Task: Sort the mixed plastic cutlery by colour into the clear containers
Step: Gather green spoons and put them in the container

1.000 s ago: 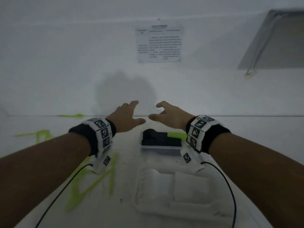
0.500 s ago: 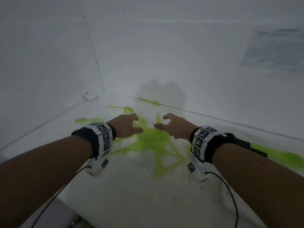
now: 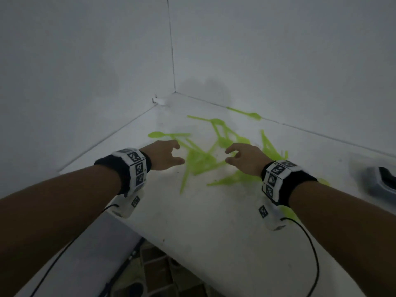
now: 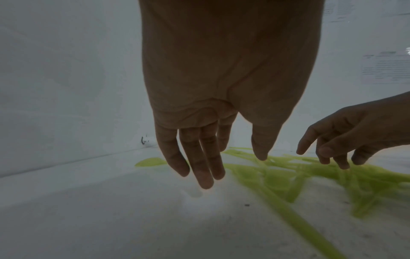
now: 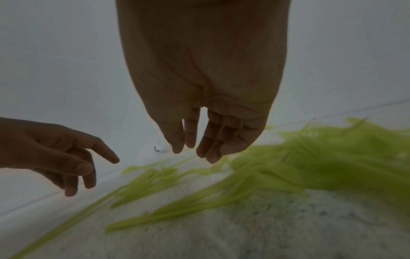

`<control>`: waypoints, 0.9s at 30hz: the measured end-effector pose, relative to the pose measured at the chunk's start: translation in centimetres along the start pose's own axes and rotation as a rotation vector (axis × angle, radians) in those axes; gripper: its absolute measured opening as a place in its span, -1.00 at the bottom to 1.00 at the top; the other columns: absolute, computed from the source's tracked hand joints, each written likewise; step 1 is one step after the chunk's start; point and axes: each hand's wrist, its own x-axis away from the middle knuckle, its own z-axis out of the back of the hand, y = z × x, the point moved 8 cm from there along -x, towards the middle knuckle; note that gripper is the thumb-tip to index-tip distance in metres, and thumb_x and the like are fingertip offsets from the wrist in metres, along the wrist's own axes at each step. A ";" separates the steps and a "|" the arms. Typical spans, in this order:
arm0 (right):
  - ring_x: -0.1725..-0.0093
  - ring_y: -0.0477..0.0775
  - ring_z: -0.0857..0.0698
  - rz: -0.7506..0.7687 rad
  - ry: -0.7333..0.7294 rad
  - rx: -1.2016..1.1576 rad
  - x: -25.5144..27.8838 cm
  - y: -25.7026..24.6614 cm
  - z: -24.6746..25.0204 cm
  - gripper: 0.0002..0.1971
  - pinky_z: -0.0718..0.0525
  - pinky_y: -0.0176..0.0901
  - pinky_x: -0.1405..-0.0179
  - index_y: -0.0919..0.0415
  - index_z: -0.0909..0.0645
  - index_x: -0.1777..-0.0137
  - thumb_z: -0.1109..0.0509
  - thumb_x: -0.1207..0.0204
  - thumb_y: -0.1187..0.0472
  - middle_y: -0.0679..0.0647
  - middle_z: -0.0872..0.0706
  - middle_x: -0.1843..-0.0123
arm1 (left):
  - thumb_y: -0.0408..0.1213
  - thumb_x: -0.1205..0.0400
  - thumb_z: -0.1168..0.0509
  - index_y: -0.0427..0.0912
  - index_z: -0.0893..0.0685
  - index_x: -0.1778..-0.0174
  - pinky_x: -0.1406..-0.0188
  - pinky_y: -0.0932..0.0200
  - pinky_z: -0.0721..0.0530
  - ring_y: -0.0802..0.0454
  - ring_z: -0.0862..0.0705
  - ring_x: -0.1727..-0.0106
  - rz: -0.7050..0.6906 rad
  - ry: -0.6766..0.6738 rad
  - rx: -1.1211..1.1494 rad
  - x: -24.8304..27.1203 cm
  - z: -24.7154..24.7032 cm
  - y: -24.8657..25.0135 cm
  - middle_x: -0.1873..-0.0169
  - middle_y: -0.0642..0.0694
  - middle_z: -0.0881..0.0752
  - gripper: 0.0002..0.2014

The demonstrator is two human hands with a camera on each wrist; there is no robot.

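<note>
1. Green plastic cutlery (image 3: 201, 159) lies in a loose pile on the white table (image 3: 214, 221), right between and just past both hands. More green pieces are under and beside the right wrist.
2. Half a second ago the pile sat further ahead of the hands. Now the view has turned more to the corner of the walls, and both hands have come closer over the pile.
3. 1 second ago the person was looking at the clear containers, 1 with black pieces in it. Now only 1 clear container (image 3: 377, 183) shows, well off past the right wrist, with something black inside.
4. The left hand (image 3: 164, 154) is empty, its fingers loose and a little bent, just above the table beside the pile.
5. The right hand (image 3: 244, 158) is empty too, its fingers hanging loose over the green pieces. It touches nothing that I can see.
6. I think the black and white pieces are mostly put away, and green is next. Both hands look ready to scoop up the green pile.
</note>
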 end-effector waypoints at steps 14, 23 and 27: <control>0.02 0.15 -0.67 0.255 0.018 0.160 -5.1 -5.8 -3.9 -0.82 -0.70 0.08 0.01 -0.05 -0.58 -0.19 -0.31 -0.64 0.17 0.04 -0.63 0.00 | -0.06 -0.71 -0.35 -0.10 -0.56 0.10 0.03 0.07 -0.55 -0.14 -0.66 -0.07 0.013 -0.024 0.004 -1.0 -3.7 0.4 -0.01 -0.12 -0.70 -0.80; -0.19 0.15 -0.57 0.398 -0.004 0.343 -7.0 -7.5 -3.9 -0.90 -0.63 0.05 -0.14 -0.12 -0.78 -0.07 -0.48 -0.60 -0.01 0.04 -0.55 -0.15 | -0.24 -0.79 -0.16 -0.25 -0.33 -0.24 0.35 0.13 -0.61 -0.05 -0.61 0.35 0.216 0.100 0.492 -0.7 -1.5 -5.9 0.02 -0.38 -0.77 -0.79; -0.04 0.10 -0.56 0.417 0.154 0.165 -7.5 -8.6 -1.9 -0.86 -0.62 0.07 -0.05 -0.02 -0.76 0.01 -0.48 -0.61 -0.06 0.02 -0.62 0.00 | -0.09 -0.77 -0.22 -0.20 -0.39 -0.43 -0.08 -0.02 -0.58 -0.25 -0.66 -0.17 0.209 0.221 0.488 -4.5 1.1 -7.1 -0.24 -0.28 -0.66 -0.61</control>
